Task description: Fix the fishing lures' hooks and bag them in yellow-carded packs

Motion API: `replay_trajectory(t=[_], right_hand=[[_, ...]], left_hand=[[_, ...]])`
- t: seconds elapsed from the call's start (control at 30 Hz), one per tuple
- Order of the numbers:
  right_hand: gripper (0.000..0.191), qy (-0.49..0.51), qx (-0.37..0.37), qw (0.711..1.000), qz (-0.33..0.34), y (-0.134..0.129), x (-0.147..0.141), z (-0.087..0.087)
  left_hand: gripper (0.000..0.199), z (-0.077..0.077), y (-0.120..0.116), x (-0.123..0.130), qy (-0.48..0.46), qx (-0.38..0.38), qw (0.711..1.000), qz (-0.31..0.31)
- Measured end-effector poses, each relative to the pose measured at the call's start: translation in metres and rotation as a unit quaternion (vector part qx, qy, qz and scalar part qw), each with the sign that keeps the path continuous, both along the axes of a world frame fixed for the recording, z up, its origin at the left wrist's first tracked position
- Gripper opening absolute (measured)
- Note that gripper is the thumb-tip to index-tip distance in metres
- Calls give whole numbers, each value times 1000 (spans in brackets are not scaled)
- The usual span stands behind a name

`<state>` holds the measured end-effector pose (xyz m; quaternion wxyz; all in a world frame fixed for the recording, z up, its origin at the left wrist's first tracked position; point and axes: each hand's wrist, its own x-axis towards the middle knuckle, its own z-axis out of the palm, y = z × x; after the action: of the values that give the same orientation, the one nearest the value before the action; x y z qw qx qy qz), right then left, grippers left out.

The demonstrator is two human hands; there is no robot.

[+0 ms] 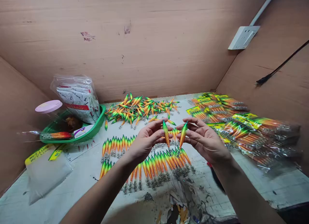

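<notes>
From the head view, the left hand (pixel 151 134) pinches one squid jig (pixel 166 134), the right hand (pixel 205 138) another jig (pixel 183 134), above jig rows (pixel 152 167). Beyond them, a jig heap (pixel 137 108) nears the back wall (pixel 154 40); rightward, bagged jigs (pixel 248 130) approach the side wall (pixel 285 95). Counter (pixel 83 182) space separates left forearm and plastic bag (pixel 47 175).

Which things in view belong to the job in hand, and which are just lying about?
Belonging to the job:
One lure in the left hand, another lure in the right hand
Rows of lures
Heap of lures
Bagged lures

Apparently just lying about:
Green basket
Pink lid
Dark cable
</notes>
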<state>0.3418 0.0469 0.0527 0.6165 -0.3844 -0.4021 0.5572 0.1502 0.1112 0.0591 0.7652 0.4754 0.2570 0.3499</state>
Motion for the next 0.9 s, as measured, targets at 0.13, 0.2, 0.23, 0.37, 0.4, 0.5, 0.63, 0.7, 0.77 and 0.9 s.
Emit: replay_trajectory(t=[0.13,0.2,0.23,0.37,0.4,0.5,0.63,0.7,0.77,0.9], right_hand=[[34,28,0,999,30,-4,-3,-1],[33,32,1,999,40,-5,-3,-2],[33,32,-1,999,44,-5,-3,-3],[34,24,-16,998,64,-9,-4,-4],[35,20,-19,997,66,-10,-4,-4],[41,-37,-43,998,35,-7,9,-7],[45,-153,-114,981,-44,15,47,-28],[34,-194,-159,966,-61,32,66,-47],[26,-243,-206,945,-70,49,77,-66],[32,-331,-264,903,-75,73,82,-98]], left_hand=[[46,-1,-8,3,-9,-9,1000,-13],[45,-1,-12,4,-3,-11,1000,-17],[45,-1,-14,4,1,-12,1000,-19],[43,-2,-20,5,14,-8,1000,-22],[42,-3,-20,6,17,-5,1000,-22],[36,-9,-15,20,73,28,997,-9],[45,-28,11,69,302,154,941,-5],[50,-44,27,100,350,180,919,-20],[38,-58,40,126,397,212,893,-33],[32,-78,50,156,480,288,828,-45]])
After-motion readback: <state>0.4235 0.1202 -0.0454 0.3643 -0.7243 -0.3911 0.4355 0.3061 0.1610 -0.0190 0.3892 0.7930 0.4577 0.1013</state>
